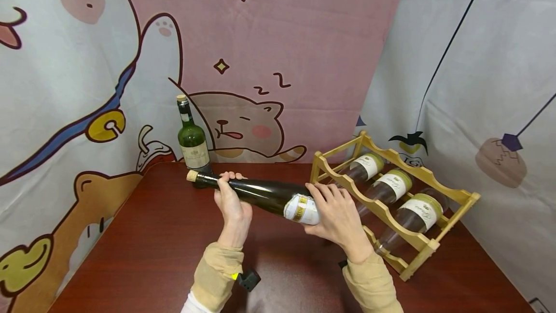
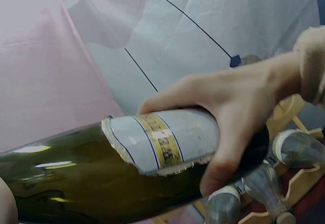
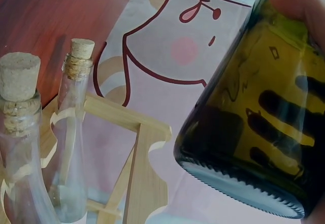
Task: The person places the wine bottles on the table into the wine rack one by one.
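We find the left hand point(image 1: 234, 206) closed round the neck of a dark bottle point(image 1: 265, 194) and the right hand point(image 1: 336, 211) gripping its labelled lower body, the fingers curled about the glass. The bottle is held sideways above the red-brown table point(image 1: 152, 235), its cork point(image 1: 191, 176) pointing left. Beyond the hands we note a green bottle point(image 1: 193, 139) upright at left and, at right, a wooden rack point(image 1: 419, 240) bearing three clear bottles point(image 1: 393, 185).

Beige cuffs point(image 1: 218, 269) are worn with a white left sleeve point(image 1: 193, 305) and a black wrist camera point(image 1: 249, 280).
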The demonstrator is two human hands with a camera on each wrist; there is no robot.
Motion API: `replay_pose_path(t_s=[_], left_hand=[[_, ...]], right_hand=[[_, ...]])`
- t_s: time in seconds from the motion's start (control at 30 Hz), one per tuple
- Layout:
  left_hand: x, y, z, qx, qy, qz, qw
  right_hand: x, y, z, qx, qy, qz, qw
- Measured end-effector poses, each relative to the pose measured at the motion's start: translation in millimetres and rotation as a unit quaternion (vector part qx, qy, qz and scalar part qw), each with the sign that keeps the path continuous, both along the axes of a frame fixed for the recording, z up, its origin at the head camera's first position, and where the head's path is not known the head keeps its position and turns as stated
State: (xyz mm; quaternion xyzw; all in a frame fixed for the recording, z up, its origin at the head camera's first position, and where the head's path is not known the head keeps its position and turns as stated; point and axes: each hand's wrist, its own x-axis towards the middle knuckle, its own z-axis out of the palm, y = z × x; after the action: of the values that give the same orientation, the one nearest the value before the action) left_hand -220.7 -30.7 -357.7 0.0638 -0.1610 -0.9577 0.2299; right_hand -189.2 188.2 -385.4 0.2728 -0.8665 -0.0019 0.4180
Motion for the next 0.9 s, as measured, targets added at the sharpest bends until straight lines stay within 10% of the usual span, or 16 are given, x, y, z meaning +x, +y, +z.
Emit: replay_pose_path(t_s=[0.33,0.47,0.57,0.67,0.8,0.9], left_hand=[[4.5,-1,-16.4,-0.145,0.031,-0.070,0.9864],[4.3,-8,-27.1,-0.230,0.043,-0.128,0.9639],[3.4,-16,-33.7,-0.326,0.023,-0.177,0.9284],[2.2,-27,-37.7,-0.513,-0.007,-0.200,0.8344],[5.0,-42,-32.8,-0.749,0.011,-0.163,0.6421],[12.1,-48,-20.2,-0.825,0.056,-0.121,0.5496]], right_hand=[[0.3,10,4.9,0.005,0.007,-0.009,1.000],[1.5,15,7.9,0.002,0.005,-0.018,1.000],[1.9,19,9.2,-0.005,0.002,-0.025,1.000],[1.8,23,9.7,-0.010,-0.001,-0.032,0.999],[1.2,27,10.0,-0.008,-0.001,-0.039,0.999],[0.8,29,10.5,-0.005,0.001,-0.045,0.999]])
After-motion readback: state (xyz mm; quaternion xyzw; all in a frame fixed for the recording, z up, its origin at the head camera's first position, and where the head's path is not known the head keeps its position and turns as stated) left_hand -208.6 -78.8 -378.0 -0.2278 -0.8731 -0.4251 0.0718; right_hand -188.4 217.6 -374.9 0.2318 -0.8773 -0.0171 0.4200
